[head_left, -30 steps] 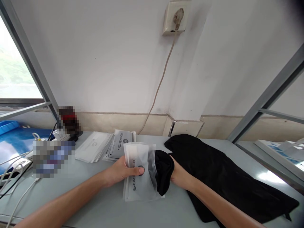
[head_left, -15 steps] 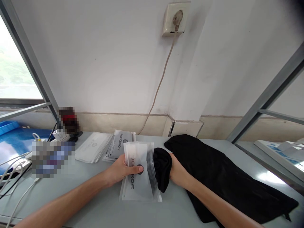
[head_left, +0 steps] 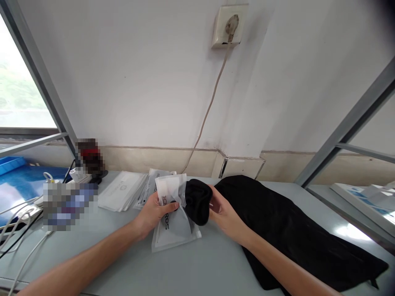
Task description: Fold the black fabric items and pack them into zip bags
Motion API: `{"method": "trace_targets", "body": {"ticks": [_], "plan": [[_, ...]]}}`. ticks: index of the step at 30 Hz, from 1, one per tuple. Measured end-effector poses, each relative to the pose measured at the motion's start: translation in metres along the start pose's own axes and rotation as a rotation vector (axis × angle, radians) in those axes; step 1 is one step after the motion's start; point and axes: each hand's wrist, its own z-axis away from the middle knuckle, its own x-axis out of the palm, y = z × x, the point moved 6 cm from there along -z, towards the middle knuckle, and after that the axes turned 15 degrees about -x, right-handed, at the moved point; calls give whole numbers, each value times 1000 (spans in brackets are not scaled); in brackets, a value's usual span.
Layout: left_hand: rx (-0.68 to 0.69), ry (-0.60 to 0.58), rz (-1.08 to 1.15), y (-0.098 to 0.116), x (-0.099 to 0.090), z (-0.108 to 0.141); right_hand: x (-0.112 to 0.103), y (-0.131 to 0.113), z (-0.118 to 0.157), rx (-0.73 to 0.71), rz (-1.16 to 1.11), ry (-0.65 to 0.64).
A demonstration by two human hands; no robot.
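Left of centre, my left hand (head_left: 154, 213) grips a frosted plastic bag (head_left: 175, 230) with dark lettering, its thumb on a small dark round spot. Folded black cloth (head_left: 198, 202) sits at the bag's right-hand opening, partly inside it. Fingers of my right hand (head_left: 224, 213) are closed on the cloth's right side. A larger black fabric piece (head_left: 286, 230) lies on the grey table, beneath and beyond my right forearm.
Stacked frosted bags (head_left: 121, 191) and lettered bags (head_left: 151, 187) lie behind my left hand. White cables (head_left: 23, 218) and blurred objects are at the left. A cord hangs from a wall socket (head_left: 230, 26). Metal frames slant at both sides.
Both hands have moved left and slightly up with the bag and the folded cloth. The cloth is tilted differently, and the bag's upper part is now more creased.
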Motion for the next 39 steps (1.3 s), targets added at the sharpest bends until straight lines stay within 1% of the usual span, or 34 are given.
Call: {"method": "trace_targets", "body": {"ticks": [4,9,13,18,25,30,34,39], "plan": [[-3,-19,-25,0,4,2,-4,2,0,-14,2,19],[12,-86,-74,0,10,3,-6,0,0,32,35,64],[-12,-142,-97,-1,15,7,-9,-1,0,68,105,119],[-27,-169,-98,-2,18,10,-14,1,0,105,169,188],[-24,-135,-98,-2,17,10,-11,-3,-2,101,152,166],[-46,-195,-112,-4,21,13,-13,2,0,135,151,182],[-20,-252,-112,-4,24,14,-14,7,3,164,139,199],[7,-268,-113,-5,25,13,-14,7,4,183,132,211]]}}
